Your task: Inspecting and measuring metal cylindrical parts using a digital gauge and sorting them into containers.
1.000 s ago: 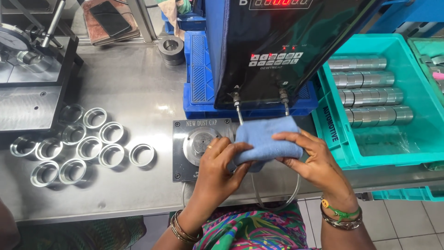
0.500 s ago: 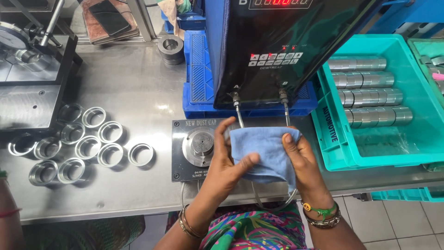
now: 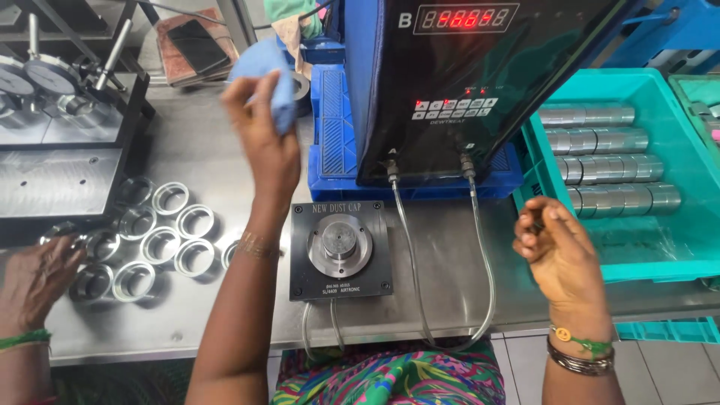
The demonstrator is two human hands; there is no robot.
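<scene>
My left hand (image 3: 264, 146) is raised over the steel bench and grips a blue cloth (image 3: 262, 64) up near the back. My right hand (image 3: 559, 251) hovers at the right, in front of the teal crate (image 3: 675, 259); its fingers are curled shut and I cannot see anything inside them. Between my hands lies a black gauge plate (image 3: 307, 277) with a round steel plug (image 3: 340, 244) at its centre, uncovered. Two thin hoses (image 3: 480, 262) run from it up to the black digital instrument (image 3: 465, 82).
Several shiny metal rings (image 3: 161, 244) lie on the bench at the left, where another person's hand (image 3: 34, 274) rests on them. Steel cylinders (image 3: 607, 157) fill the teal crate. A blue crate (image 3: 330, 150) sits under the instrument. Dial gauges (image 3: 30, 75) stand at the far left.
Both hands were together on the cloth over the gauge plate. My left hand has lifted the cloth up and left; my right hand moved away to the right. Another person's hand reached the rings.
</scene>
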